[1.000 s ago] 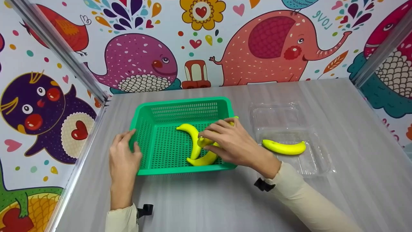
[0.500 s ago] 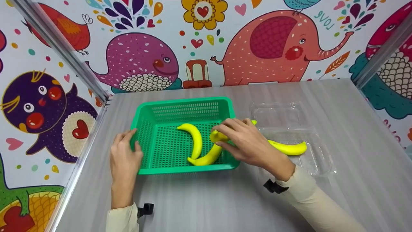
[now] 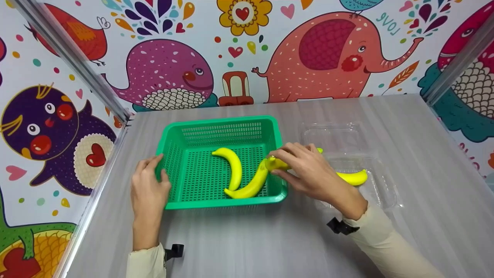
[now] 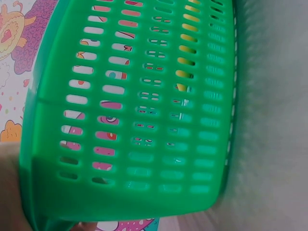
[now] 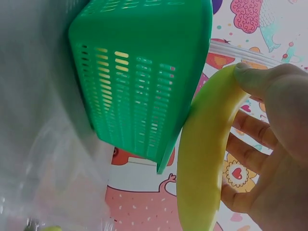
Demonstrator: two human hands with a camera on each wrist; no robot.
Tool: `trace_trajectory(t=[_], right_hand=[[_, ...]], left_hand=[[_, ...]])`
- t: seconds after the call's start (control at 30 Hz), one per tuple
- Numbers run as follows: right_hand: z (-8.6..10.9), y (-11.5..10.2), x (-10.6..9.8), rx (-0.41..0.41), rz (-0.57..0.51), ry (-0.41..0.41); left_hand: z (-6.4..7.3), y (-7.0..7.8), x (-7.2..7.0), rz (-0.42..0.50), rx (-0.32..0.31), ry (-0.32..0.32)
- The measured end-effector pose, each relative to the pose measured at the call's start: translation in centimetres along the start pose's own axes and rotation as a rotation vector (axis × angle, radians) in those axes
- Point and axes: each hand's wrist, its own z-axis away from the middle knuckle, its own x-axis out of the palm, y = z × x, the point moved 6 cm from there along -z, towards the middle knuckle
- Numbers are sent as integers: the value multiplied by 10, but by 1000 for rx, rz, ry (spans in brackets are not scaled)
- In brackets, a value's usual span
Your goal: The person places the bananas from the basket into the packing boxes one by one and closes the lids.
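Observation:
My left hand (image 3: pixel 148 189) grips the left rim of a green perforated plastic basket (image 3: pixel 224 203). In the head view, my right hand (image 3: pixel 310 170) holds a yellow banana (image 3: pixel 276 163) by thumb and fingers over the basket's right rim. The right wrist view shows this banana (image 5: pixel 204 149) just above the rim, its green-tinged end under the thumb. Two other bananas lie on the basket floor: one curved banana (image 3: pixel 234 166) in the middle and another banana (image 3: pixel 251 187) toward the front right corner. Their ends meet or nearly meet. Part of the held banana is hidden by my fingers.
An open clear plastic clamshell box (image 3: pixel 380 189) stands right of the basket, its lid folded back. One banana (image 3: pixel 354 178) lies in it, partly hidden by my right arm. Grey tabletop (image 3: pixel 231 243) surrounds them. Patterned walls (image 3: pixel 239 50) rise behind and at the sides.
My right hand has lifted the banana from inside the basket and moved right with it to the right rim, toward the clear box. The left hand has stayed put.

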Motion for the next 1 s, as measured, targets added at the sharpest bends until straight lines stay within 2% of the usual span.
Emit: trace_trajectory(t=[0.33,0.57,1.0], right_hand=[[20,19,-11,60,-20,24],[38,37,-17,142,-53,19],[69,58,-17,186,-58,-9]], left_hand=[[0,0,0,-8,-7,2],[0,-2,1,-25,-18,5],[-1,-2,1,-17,-13,9]])
